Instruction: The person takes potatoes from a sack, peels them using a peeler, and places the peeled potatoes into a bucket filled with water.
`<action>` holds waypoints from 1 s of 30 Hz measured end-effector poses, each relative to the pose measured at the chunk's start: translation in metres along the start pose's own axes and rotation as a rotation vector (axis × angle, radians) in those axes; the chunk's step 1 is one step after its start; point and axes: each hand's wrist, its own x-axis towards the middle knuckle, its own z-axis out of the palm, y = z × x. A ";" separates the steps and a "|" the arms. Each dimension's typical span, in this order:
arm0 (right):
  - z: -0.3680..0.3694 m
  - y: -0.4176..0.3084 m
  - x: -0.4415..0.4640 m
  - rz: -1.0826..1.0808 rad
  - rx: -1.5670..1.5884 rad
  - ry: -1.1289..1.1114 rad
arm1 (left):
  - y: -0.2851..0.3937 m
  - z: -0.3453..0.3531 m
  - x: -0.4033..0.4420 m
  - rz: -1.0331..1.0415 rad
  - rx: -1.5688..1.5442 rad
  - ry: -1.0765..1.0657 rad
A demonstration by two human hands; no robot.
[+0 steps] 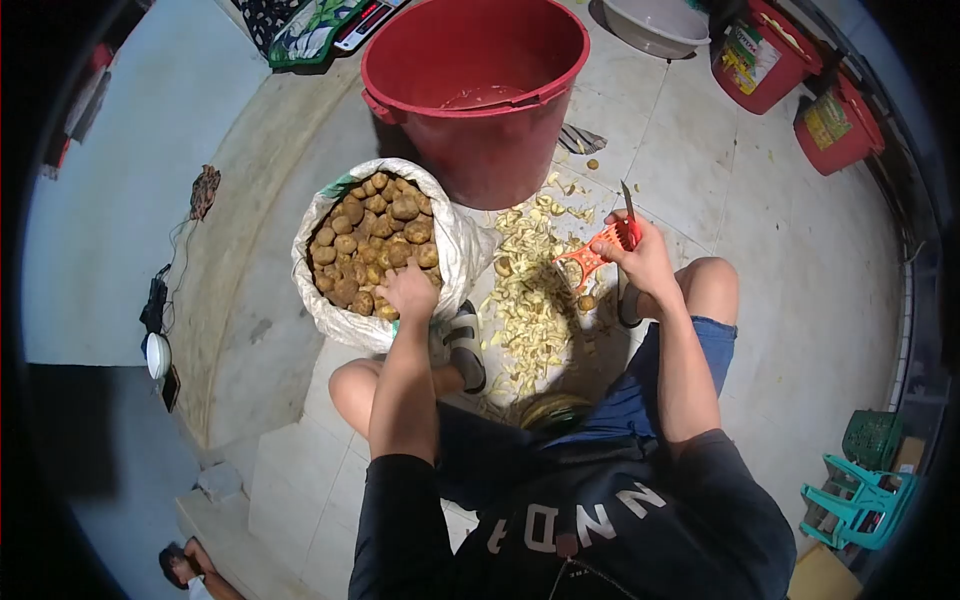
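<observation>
Right now, the person's left hand (408, 292) is down in the mouth of a white woven sack (462, 235), its fingers lightly bent and slightly apart over the potatoes (385, 225). They touch the ones on top near the side closest to the person; whether they have hold of any, I cannot tell. Brown, unpeeled potatoes fill the sack close to its rolled rim.

The right hand (648, 262) is raised over the floor (780, 290), well apart from the sack, with its fingers closed around an orange peeler (585, 258). A knife with a red handle (632, 228) is in the same grip, its dark blade pointing away from the person.

Between the sack and the right hand, pale peelings (525, 320) lie scattered over the tiles, reaching towards the person's lap. A small potato (586, 302) sits on the floor just below the peeler. Beyond the sack stands a large red tub (480, 150), upright, and a striped cloth (582, 139) lies beside its base. Farther off are a grey basin (655, 28) and two red buckets (765, 60) with labels. A turquoise stool (860, 500) is on the person's right.
</observation>
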 end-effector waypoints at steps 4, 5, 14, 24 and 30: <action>0.002 -0.004 -0.003 -0.021 0.001 -0.008 | -0.018 0.012 0.010 0.014 -0.111 -0.007; 0.002 -0.008 -0.006 -0.029 -0.066 0.002 | -0.033 0.031 0.023 0.044 -0.533 -0.007; 0.036 -0.002 -0.001 -0.068 -0.083 -0.054 | 0.003 -0.020 -0.028 0.484 -2.697 -0.710; 0.065 -0.011 -0.001 -0.074 0.295 -0.240 | 0.056 -0.005 -0.082 0.611 -2.328 -0.778; 0.057 -0.024 -0.001 -0.091 0.292 -0.270 | 0.042 -0.025 -0.095 0.642 -2.059 -0.774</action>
